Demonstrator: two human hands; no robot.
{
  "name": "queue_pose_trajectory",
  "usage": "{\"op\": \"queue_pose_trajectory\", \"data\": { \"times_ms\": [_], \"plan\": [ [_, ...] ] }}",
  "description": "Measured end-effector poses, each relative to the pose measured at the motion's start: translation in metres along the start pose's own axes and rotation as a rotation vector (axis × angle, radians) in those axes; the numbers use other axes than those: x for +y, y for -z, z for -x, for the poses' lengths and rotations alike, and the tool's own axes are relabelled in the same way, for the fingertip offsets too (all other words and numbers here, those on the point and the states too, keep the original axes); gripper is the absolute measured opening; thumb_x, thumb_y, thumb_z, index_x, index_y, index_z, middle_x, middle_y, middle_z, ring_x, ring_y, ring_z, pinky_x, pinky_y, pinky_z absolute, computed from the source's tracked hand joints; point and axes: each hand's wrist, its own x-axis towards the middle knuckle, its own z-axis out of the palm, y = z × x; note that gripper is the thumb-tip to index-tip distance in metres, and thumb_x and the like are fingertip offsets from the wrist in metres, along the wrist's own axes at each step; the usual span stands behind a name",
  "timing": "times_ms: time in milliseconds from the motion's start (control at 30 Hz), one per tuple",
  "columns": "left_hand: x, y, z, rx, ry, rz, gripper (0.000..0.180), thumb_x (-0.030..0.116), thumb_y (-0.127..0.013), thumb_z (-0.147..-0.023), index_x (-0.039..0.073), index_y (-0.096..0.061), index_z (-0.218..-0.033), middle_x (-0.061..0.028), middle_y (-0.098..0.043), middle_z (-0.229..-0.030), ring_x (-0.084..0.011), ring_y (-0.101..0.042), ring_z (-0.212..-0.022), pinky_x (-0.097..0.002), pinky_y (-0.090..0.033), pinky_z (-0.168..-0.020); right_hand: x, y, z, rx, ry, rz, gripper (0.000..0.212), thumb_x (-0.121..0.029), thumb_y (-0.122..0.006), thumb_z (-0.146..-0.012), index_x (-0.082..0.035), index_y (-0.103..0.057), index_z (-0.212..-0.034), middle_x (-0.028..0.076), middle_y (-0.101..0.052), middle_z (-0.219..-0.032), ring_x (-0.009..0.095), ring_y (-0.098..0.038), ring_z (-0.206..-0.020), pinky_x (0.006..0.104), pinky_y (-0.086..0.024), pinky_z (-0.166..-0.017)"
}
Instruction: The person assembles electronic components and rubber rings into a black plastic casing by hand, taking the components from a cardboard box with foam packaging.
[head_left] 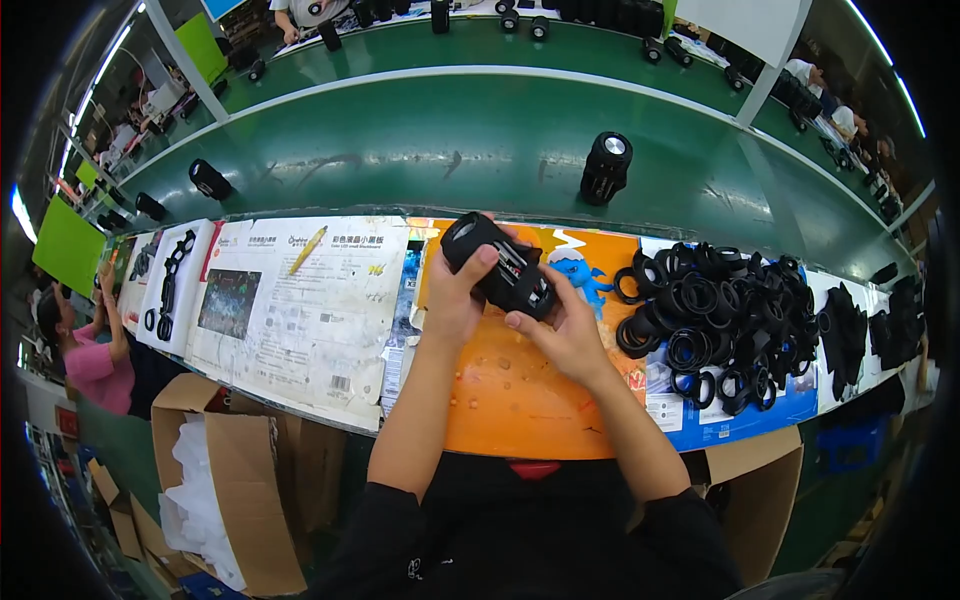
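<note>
A black cylindrical device that looks like a portable speaker (512, 278) is tilted above the orange board (520, 390), its round end toward the upper left. My left hand (462, 292) grips that end, thumb on top and fingers reaching behind it. Around the lower right end closes my right hand (568, 335), its thumb along the near edge. Pale markings show on the casing between the hands. To the right of my right hand lies a heap of black rings (715, 320), nearest to it among the loose parts.
Another black speaker (606, 168) stands on the green bench (400, 140) beyond the boards. A yellow pen (308, 250) lies on a white board (330, 340) to the left. Open cardboard boxes (240, 480) stand below the table edge. A person in pink (98, 365) works at far left.
</note>
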Motion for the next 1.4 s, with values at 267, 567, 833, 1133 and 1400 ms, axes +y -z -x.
{"op": "queue_pose_trajectory", "data": {
  "times_ms": [267, 567, 833, 1133, 1400],
  "plan": [
    [-0.014, 0.008, -0.002, 0.057, -0.201, -0.004, 0.052, 0.026, -0.080, -0.099, 0.003, -0.057, -0.140, -0.0138, -0.071, -0.119, -0.0312, -0.076, -0.112, -0.0482, -0.065, -0.101, 0.010, -0.012, 0.003, 0.086, 0.230, 0.245, 0.092, -0.023, -0.096, -0.089, -0.001, -0.048, -0.164, 0.023, -0.066, -0.149, 0.031, -0.072, -0.129, 0.0406, -0.060, -0.105],
    [-0.001, 0.022, 0.002, -0.131, -0.139, 0.144, 0.085, 0.046, -0.098, -0.083, 0.002, -0.056, -0.142, -0.0131, -0.069, -0.120, -0.0308, -0.075, -0.113, -0.0480, -0.065, -0.101, -0.007, -0.024, 0.013, 0.040, 0.196, 0.274, 0.092, -0.013, -0.095, -0.088, 0.005, -0.045, -0.164, 0.024, -0.061, -0.154, 0.030, -0.065, -0.140, 0.0421, -0.054, -0.117],
    [-0.009, 0.011, 0.006, -0.120, -0.121, 0.098, 0.082, 0.040, -0.099, -0.082, 0.004, -0.056, -0.141, -0.0135, -0.069, -0.119, -0.0300, -0.075, -0.114, -0.0466, -0.065, -0.101, 0.012, -0.020, 0.017, 0.039, 0.147, 0.017, 0.095, -0.015, -0.096, -0.089, 0.011, -0.043, -0.163, 0.022, -0.066, -0.146, 0.026, -0.068, -0.134, 0.0419, -0.055, -0.116],
    [-0.012, 0.005, 0.009, -0.163, -0.126, 0.080, 0.074, 0.035, -0.097, -0.083, 0.005, -0.057, -0.137, -0.0124, -0.069, -0.117, -0.0278, -0.075, -0.109, -0.0444, -0.064, -0.100, 0.000, -0.020, 0.019, 0.009, 0.135, -0.054, 0.095, -0.009, -0.095, -0.089, 0.014, -0.040, -0.163, 0.019, -0.063, -0.147, 0.024, -0.066, -0.135, 0.0412, -0.054, -0.117],
    [-0.013, 0.005, 0.011, -0.148, -0.091, 0.059, 0.064, 0.032, -0.093, -0.087, 0.004, -0.059, -0.134, -0.0114, -0.070, -0.114, -0.0256, -0.075, -0.105, -0.0423, -0.064, -0.096, 0.000, -0.019, 0.019, -0.013, 0.081, -0.142, 0.092, -0.009, -0.095, -0.089, 0.013, -0.043, -0.162, 0.016, -0.064, -0.144, 0.021, -0.066, -0.131, 0.0392, -0.056, -0.114]
  ]
}}
